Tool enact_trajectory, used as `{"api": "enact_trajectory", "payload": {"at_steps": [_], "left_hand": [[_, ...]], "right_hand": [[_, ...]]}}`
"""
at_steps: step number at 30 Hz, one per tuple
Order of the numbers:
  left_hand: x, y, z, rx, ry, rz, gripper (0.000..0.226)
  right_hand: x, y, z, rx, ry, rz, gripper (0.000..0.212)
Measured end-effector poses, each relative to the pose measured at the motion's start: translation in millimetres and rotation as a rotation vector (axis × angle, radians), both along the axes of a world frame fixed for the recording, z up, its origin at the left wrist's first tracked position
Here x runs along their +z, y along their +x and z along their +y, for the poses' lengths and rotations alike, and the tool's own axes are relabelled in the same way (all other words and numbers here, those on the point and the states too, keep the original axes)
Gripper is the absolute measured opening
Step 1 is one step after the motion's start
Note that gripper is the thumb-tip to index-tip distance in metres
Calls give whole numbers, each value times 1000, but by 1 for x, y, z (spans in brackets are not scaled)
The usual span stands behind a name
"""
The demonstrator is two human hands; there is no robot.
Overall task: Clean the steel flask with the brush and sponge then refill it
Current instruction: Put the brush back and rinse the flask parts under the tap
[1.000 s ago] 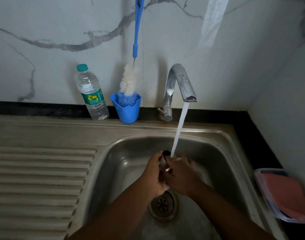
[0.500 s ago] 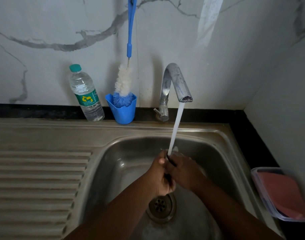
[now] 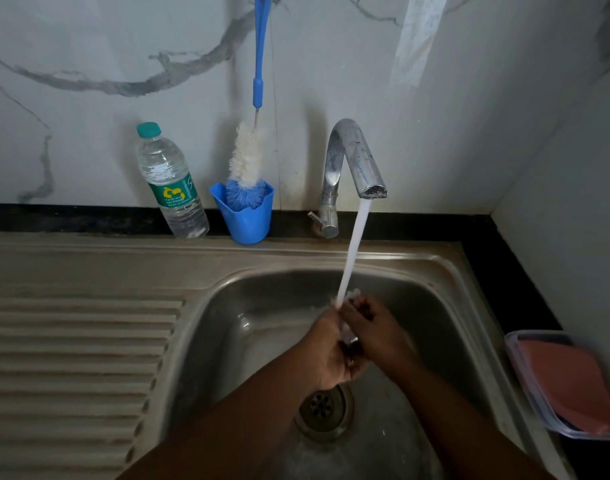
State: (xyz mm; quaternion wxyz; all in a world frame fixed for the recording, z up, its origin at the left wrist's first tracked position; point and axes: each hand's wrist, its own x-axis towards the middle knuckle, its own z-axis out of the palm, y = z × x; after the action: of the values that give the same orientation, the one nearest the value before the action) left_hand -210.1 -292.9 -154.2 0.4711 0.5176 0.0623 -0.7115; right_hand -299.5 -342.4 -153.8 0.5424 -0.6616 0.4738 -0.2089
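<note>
Both my hands are together in the sink basin (image 3: 262, 306), under the water running from the tap (image 3: 348, 150). My left hand (image 3: 326, 358) grips a small dark piece (image 3: 349, 352), mostly hidden between the palms. My right hand (image 3: 374, 332) closes on it from the right, fingers curled where the stream lands. No steel flask body shows. The bottle brush (image 3: 248, 157), with a blue handle and white and blue bristles, stands in a blue cup (image 3: 249, 220) at the back wall. A pink sponge (image 3: 570, 386) lies in a clear container (image 3: 514, 355) at the right.
A plastic water bottle (image 3: 172, 188) with a teal cap stands left of the blue cup. The ribbed draining board (image 3: 71, 358) fills the left side. The drain (image 3: 322, 408) sits just below my hands. A wall closes in on the right.
The dark piece that stuck up between my hands a second ago is now covered. My hands have shifted slightly under the stream, and the view has drifted a little.
</note>
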Motion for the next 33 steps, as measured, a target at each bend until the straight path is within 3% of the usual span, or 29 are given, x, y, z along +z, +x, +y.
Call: {"api": "enact_trajectory", "payload": {"at_steps": [2,4,7,10,13,15,17,21,24,27,29,31,33], "left_hand": [[-5,6,-6,128,-33,33,55],[-6,10,-9,198,-30,39,56],[-2,12,-7,60,-15,-34,65],[1,16,-4,-187,-17,-389,83],[1,11,1,-338,-89,-866,117],[-5,8,10,-327,-149,-1062,114],[-15,7,19,-183,-202,-1054,97],[-19,11,22,166,-320,-578,50],[-22,17,20,210,-332,-554,36],[-25,21,17,272,-299,-433,43],[-25,23,17,254,-274,-342,42],[-22,23,19,174,-265,-246,23],[-23,22,20,127,-256,-177,25]], "right_hand": [[1,4,6,-31,129,-105,13],[-1,6,8,-60,218,-170,30],[-4,4,5,-141,449,-372,43],[-2,3,4,-214,760,-639,36],[0,6,3,-243,913,-691,40],[6,12,0,-267,971,-664,38],[9,19,-2,-292,994,-652,43],[8,28,7,-253,900,-497,59],[9,30,19,-178,800,-332,63],[-2,32,24,-140,389,-68,46],[-12,27,25,-90,65,130,46],[-19,19,28,-13,-179,185,39],[-16,14,34,107,-378,220,27]]}}
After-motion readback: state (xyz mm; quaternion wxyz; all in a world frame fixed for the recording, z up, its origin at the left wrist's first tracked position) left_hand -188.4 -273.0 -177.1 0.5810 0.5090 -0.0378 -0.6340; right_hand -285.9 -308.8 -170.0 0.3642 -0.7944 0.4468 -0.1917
